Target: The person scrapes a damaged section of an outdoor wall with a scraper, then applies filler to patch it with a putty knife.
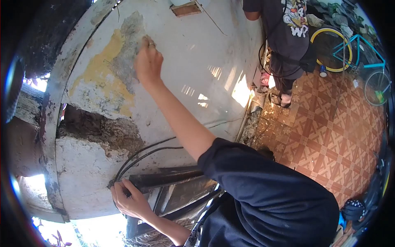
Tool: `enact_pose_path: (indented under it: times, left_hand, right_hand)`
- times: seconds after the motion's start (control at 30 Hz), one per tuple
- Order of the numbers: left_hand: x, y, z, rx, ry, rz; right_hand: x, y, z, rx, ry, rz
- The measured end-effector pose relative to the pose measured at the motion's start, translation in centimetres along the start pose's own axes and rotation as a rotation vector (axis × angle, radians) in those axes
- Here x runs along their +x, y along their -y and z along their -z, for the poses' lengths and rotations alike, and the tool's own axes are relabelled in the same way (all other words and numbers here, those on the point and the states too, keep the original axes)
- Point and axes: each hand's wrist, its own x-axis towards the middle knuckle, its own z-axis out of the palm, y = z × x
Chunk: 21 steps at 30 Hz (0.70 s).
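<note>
Head view, nearest first: black sleeve (263, 185), one, on your right arm, crossing the lower right.

Left hand (131, 201), one: yours, low against the wall, fingers bent inward where the black cables come to an end at your fingertips. Whether they clamp on the cables cannot be told from this angle.

Black cables (164, 147), two strands: arching from your left hand up and rightward across the wall, above the dark bars (164, 178). Handling, as judged: light, springy, fairly stiff along the bend, the coating perhaps a little slick; sturdy, though you should avoid kinking them. Best hold: pinch both strands together just beyond your left fingertips, before the arch opens.

Right hand (149, 64), one: yours, arm outstretched, fingers curled together at the wall, ring (152, 43) on one finger. Nothing shows in the grasp; the palm side is hidden.

Wall (181, 61), white: yellow patch (105, 61) and grey patch (128, 45) exposed beside your right hand; ragged hole (88, 125) between your two hands. Edges look brittle; lean lightly.

Farthest: second person (284, 37), dark clothing, standing by the wall; tiled floor (325, 119), patterned reddish-brown; bicycle (373, 66), blue frame, one yellow-rimmed wheel.
</note>
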Motion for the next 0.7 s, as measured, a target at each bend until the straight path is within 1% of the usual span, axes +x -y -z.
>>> enact_pose_path:
  times: [0.03, 0.1, 0.13, 0.2, 0.23, 0.3, 0.33, 0.4, 0.43, 0.5, 0.53, 0.6, 0.63, 0.7]
  left_hand:
    - [0.1, 0.0, -0.3, -0.007, -0.009, 0.003]
    - [0.0, 0.3, -0.7, 0.052, -0.054, -0.017]
    - [0.1, 0.2, -0.6, 0.049, -0.057, -0.015]
    - [0.1, -0.5, -0.5, 0.054, -0.080, -0.023]
    - [0.1, -0.5, -0.6, 0.051, -0.079, -0.015]
    - [0.1, -0.1, -0.9, 0.102, -0.133, -0.046]
    - [0.1, -0.3, -0.8, 0.098, -0.140, -0.043]
    - [0.2, -0.8, -0.5, 0.065, -0.114, -0.027]
    - [0.2, -0.9, -0.5, 0.066, -0.120, -0.023]
    - [0.1, -0.8, -0.5, 0.052, -0.098, -0.017]
    - [0.1, -0.8, -0.4, 0.056, -0.097, -0.017]
    - [0.0, -0.8, -0.3, 0.058, -0.070, 0.008]
    - [0.0, -0.6, -0.3, 0.062, -0.069, 0.008]
    - [0.0, -0.4, -0.5, 0.053, -0.095, -0.021]
  right_hand:
    - [0.7, -0.3, 0.3, 0.005, -0.005, 0.009]
    - [1.6, -1.5, 1.6, -0.011, 0.280, -0.082]
    - [2.0, -2.0, 2.0, -0.010, 0.280, -0.078]
    - [2.3, -3.9, 2.1, 0.033, 0.239, 0.069]
    - [3.0, -5.2, 2.5, 0.033, 0.244, 0.076]
    - [4.2, -7.3, 3.7, 0.396, 0.191, -0.055]
    - [4.5, -6.6, 4.6, 0.400, 0.189, -0.047]
    - [3.7, -4.8, 6.2, 0.490, 0.091, -0.301]
    - [2.7, -4.2, 6.1, 0.496, 0.093, -0.298]
    - [0.3, -2.6, 5.5, 0.299, 0.203, -0.059]
    - [-0.4, -1.8, 5.5, 0.301, 0.206, -0.062]
    - [-1.3, -0.4, 5.2, 0.167, 0.314, 0.010]
    - [-1.4, 0.0, 5.1, 0.169, 0.317, 0.008]
    - [-1.3, 0.4, 4.5, 0.071, 0.299, 0.019]
